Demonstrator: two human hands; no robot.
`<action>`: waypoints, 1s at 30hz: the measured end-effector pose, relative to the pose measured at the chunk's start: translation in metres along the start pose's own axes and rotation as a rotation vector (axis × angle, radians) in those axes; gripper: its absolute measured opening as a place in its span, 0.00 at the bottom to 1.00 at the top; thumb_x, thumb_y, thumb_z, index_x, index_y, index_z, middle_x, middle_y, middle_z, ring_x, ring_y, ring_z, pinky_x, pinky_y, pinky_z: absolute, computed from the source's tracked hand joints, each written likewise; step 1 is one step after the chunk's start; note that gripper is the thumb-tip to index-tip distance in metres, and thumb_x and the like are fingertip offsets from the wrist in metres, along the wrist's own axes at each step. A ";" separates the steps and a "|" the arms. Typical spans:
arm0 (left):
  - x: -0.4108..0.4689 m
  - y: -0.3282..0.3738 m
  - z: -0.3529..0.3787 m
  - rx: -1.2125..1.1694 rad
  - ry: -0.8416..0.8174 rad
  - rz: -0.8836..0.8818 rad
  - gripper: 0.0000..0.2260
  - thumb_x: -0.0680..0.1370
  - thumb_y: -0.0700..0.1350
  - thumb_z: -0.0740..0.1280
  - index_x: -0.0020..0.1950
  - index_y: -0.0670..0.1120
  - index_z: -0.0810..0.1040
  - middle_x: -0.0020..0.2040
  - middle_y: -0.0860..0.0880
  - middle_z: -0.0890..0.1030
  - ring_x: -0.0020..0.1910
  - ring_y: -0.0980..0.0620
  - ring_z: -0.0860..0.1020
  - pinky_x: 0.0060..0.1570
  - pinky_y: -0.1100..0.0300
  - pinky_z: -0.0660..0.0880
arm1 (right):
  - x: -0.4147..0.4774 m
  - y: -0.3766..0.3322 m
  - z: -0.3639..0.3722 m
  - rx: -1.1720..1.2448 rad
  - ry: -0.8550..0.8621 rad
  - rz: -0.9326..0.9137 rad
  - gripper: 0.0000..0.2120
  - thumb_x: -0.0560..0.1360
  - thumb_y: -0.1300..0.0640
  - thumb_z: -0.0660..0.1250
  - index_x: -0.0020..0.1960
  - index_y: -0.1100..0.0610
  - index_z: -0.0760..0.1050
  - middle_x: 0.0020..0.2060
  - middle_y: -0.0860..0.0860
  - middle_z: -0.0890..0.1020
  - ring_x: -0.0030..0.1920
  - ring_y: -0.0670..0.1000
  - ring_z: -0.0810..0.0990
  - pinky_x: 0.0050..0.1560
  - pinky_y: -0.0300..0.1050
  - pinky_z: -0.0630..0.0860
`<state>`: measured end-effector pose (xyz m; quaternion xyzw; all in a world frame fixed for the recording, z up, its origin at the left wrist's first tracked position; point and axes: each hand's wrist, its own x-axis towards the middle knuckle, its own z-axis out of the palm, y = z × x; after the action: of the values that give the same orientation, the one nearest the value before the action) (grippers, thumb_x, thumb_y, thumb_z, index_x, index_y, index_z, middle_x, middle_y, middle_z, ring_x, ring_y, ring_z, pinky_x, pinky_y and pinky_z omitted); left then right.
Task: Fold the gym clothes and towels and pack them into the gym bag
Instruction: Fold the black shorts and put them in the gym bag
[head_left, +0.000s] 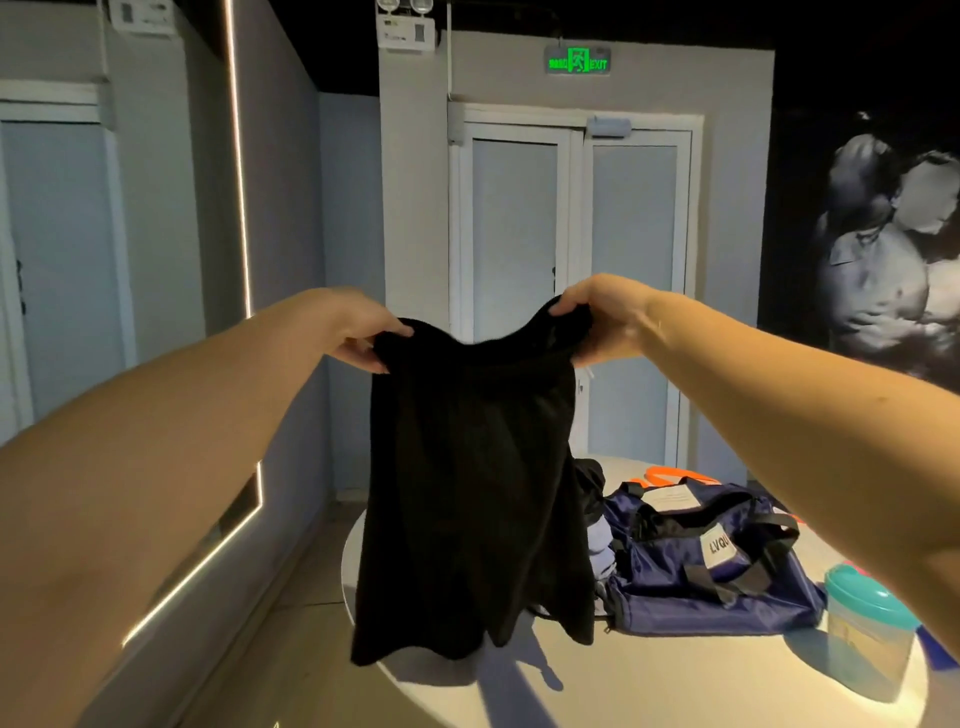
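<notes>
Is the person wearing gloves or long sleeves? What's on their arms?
No gloves, and no sleeves in view. The left hand and the right hand are bare, and both arms are bare right to the picture's edge. No watch or bracelet shows on either wrist.

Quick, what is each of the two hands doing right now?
Left hand: closed, gripping one top corner of the black garment.
Right hand: closed, gripping the other top corner; the garment hangs above the table.
</notes>
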<state>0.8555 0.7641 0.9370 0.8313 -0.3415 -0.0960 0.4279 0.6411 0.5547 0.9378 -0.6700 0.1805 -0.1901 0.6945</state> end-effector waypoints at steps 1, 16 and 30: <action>0.001 -0.002 -0.001 0.084 0.052 -0.011 0.09 0.81 0.44 0.69 0.50 0.38 0.77 0.45 0.41 0.83 0.42 0.45 0.85 0.44 0.57 0.83 | -0.002 -0.002 -0.003 0.006 -0.005 -0.014 0.16 0.76 0.68 0.61 0.64 0.65 0.71 0.62 0.61 0.78 0.59 0.61 0.79 0.51 0.55 0.82; -0.006 0.004 -0.020 0.451 0.165 0.135 0.07 0.78 0.37 0.66 0.50 0.35 0.82 0.39 0.43 0.84 0.33 0.51 0.81 0.34 0.61 0.75 | -0.016 -0.001 -0.032 -0.657 0.393 0.128 0.09 0.84 0.60 0.59 0.58 0.63 0.75 0.52 0.63 0.83 0.47 0.60 0.87 0.47 0.51 0.84; 0.003 -0.007 -0.033 -0.039 -0.033 0.117 0.10 0.78 0.51 0.71 0.48 0.44 0.82 0.31 0.50 0.77 0.32 0.54 0.77 0.41 0.59 0.77 | -0.027 -0.008 -0.038 -0.204 0.005 -0.142 0.19 0.75 0.61 0.70 0.65 0.62 0.76 0.59 0.58 0.83 0.58 0.57 0.84 0.57 0.51 0.81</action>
<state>0.8762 0.7862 0.9529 0.7996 -0.3946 -0.0911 0.4434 0.5986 0.5354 0.9443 -0.7478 0.1529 -0.2210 0.6071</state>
